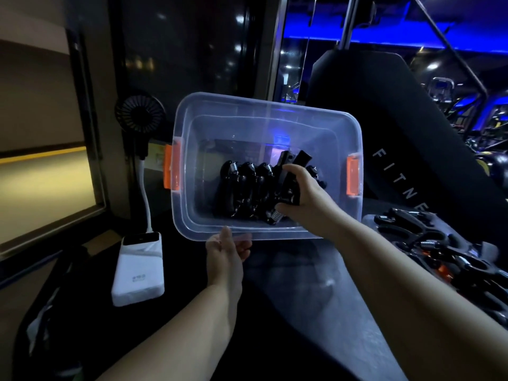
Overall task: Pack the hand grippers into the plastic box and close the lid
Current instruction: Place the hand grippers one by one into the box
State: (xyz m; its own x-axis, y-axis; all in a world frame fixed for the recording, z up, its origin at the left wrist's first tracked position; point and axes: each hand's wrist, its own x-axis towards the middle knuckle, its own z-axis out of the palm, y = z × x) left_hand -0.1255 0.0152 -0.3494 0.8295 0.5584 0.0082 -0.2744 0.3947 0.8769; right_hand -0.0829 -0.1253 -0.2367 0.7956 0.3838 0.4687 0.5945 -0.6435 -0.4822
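From the head view, the plastic box [264,111] is lifted and tipped so its open top faces the person. The left hand [226,253] holds it alone, pinching the near rim with the thumb on top and the fingers curled underneath. Both orange latches [172,167] hang at the short ends.

The right hand [306,200] is inside the box, fingers wrapped round the handles of one hand gripper [290,174], spring end down. It sits just beside the row of grippers [247,185] already lined up against the floor of the box. More wait in a pile of grippers [445,254] at the right, lying on a pale sheet that may be the lid, though the light is too dim to be sure.

The main risk is the tilt. With only one edge pinched, added weight could twist the box out of the left hand, or the packed row could slide and fall over. A power bank [138,270] and a fan [140,112] sit just to the left of the box and could be hit.
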